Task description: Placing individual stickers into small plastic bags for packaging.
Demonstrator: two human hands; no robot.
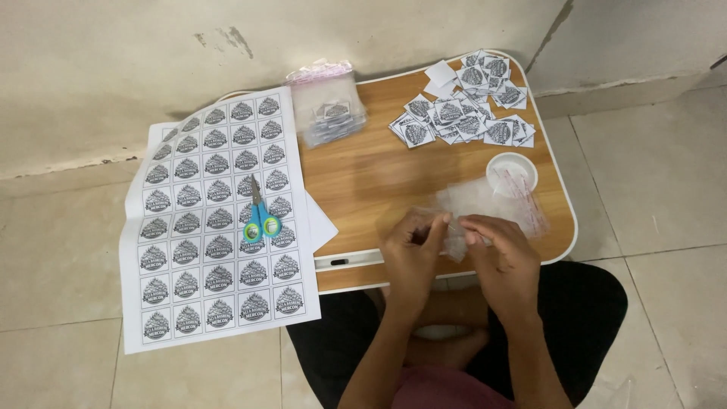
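fingers of the left hand (411, 254) and right hand (503, 254) curl inward, pinching a thin, crinkled clear plastic pouch (457, 241) between them; square paper labels (466, 113) lie beyond.

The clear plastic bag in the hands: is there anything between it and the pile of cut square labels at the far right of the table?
Partly. The clear plastic bag is pinched by the left hand and right hand. Toward the pile of cut labels lie more clear bags and a round white cup holder; the rest is bare table.

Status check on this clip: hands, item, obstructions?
Left hand and right hand both pinching small clear plastic bag. Bag over wooden lap table edge. Nothing blocking.
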